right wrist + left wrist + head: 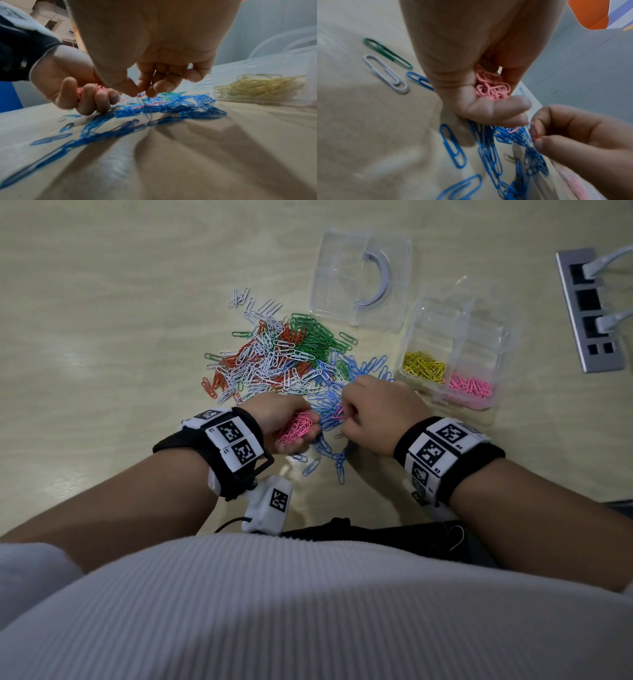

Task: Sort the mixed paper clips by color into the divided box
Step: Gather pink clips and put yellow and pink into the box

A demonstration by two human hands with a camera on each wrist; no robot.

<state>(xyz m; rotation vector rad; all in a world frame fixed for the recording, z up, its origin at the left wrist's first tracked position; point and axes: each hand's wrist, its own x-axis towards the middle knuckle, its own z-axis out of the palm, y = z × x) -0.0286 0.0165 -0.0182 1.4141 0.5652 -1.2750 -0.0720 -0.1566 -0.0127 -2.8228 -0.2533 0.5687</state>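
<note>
Left hand [286, 424] cups a pink clip bunch [296, 428]; at 3 o'clock, right hand [375, 414] pinches one pink paper clip [532, 130] over blue clips [329, 405].

Likely an office: pale wooden desk [102, 302] with a built-in socket strip [591, 313] (cables plugged in).

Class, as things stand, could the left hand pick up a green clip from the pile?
Probably not yet. The left hand grips a bunch of pink clips, leaving no fingers free, though nothing blocks the way to the green clips.
</note>
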